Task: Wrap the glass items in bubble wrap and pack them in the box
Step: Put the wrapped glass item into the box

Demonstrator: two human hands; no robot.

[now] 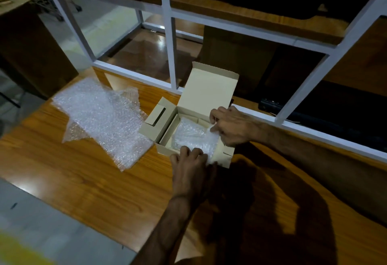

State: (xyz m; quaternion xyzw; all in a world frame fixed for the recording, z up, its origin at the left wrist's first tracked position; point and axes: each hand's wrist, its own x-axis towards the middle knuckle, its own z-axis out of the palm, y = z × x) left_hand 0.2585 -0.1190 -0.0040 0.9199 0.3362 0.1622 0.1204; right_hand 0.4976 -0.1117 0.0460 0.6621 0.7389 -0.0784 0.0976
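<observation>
A small beige cardboard box [209, 95] stands open on the wooden table [88, 181], its lid tipped up at the back. Inside lies a bundle wrapped in bubble wrap [193, 136]; whatever is in it is hidden. My left hand [189, 165] rests at the box's near edge with its fingers on the bundle. My right hand [232, 125] is over the box's right side, pinching the top corner of the wrap. Loose sheets of bubble wrap [102, 116] lie spread to the left of the box.
A white metal frame with glass panes [173, 55] stands right behind the box, along the table's far edge. A dark device [272, 104] lies beyond the frame at right. Brown cardboard boxes [31, 55] are stacked at far left.
</observation>
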